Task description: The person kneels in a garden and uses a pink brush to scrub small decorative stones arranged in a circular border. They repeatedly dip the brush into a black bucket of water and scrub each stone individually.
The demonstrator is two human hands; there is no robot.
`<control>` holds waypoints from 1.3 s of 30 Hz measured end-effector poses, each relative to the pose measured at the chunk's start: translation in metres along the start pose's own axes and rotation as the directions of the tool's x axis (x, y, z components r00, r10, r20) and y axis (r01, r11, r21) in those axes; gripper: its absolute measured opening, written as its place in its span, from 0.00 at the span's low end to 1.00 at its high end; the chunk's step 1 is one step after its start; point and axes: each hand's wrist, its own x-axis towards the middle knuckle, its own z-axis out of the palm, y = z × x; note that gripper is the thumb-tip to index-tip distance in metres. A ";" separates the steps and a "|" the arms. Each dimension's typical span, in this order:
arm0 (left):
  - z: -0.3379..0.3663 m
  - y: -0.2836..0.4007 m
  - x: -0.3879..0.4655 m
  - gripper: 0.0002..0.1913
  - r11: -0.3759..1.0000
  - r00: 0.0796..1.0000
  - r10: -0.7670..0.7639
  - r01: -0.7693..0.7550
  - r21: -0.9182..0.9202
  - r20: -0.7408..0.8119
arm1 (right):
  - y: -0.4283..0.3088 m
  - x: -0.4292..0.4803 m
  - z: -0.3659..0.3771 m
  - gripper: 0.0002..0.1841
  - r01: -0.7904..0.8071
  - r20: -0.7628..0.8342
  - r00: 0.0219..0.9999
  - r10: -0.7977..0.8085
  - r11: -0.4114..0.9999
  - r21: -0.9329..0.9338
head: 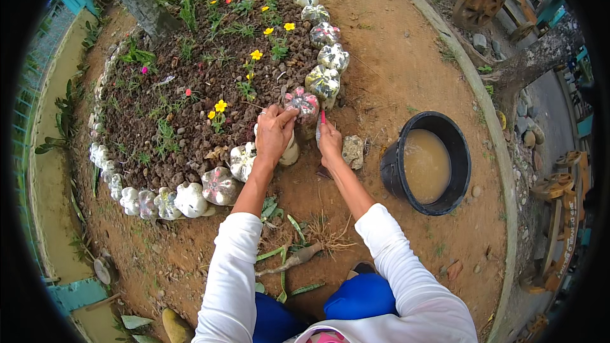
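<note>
My left hand [276, 131] is at the near edge of the flower bed, its thumb and fingers gripping the near side of an upturned plastic bottle [302, 100] painted pink and white. Just right of that bottle, my right hand [330, 142] is closed around a slim tool [323, 116] with a pink end. The tool's lower part is mostly hidden, so its kind is unclear. Beside my right hand lies a rough stone [352, 151]. Partly behind my left hand stands another pale bottle [289, 153]. A yellow-painted bottle [323, 83] adjoins the pink one.
Yellow flowers [220, 105] grow in the dark soil [190, 124], with a tree trunk [140, 0] at the far left. A black bucket [391, 171] of muddy water stands right. Uprooted plants [300, 259] lie by my feet. A concrete curb [481, 90] runs along the right.
</note>
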 end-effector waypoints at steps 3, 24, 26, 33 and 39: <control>-0.006 -0.001 -0.002 0.08 1.000 1.000 -0.028 0.028 0.011 0.004 | 0.005 -0.008 0.007 0.26 0.099 0.069 0.990 -0.124 0.953 0.286; 0.008 0.013 0.007 0.10 1.000 1.000 0.012 -0.012 -0.018 -0.004 | 0.008 0.012 -0.005 0.25 0.044 -0.117 0.993 -0.035 0.996 0.072; -0.005 -0.001 -0.005 0.09 0.999 1.000 -0.031 0.031 0.018 -0.003 | -0.003 -0.014 0.017 0.24 0.071 0.025 0.997 -0.079 0.964 0.257; 0.025 0.029 0.017 0.09 0.996 0.999 0.040 -0.039 -0.075 0.009 | 0.039 0.024 -0.025 0.27 0.109 -0.145 0.983 -0.109 0.994 -0.005; -0.010 -0.010 -0.008 0.10 0.999 1.000 -0.031 0.031 0.015 -0.003 | -0.015 -0.018 0.013 0.26 0.059 0.190 0.972 -0.139 0.925 0.376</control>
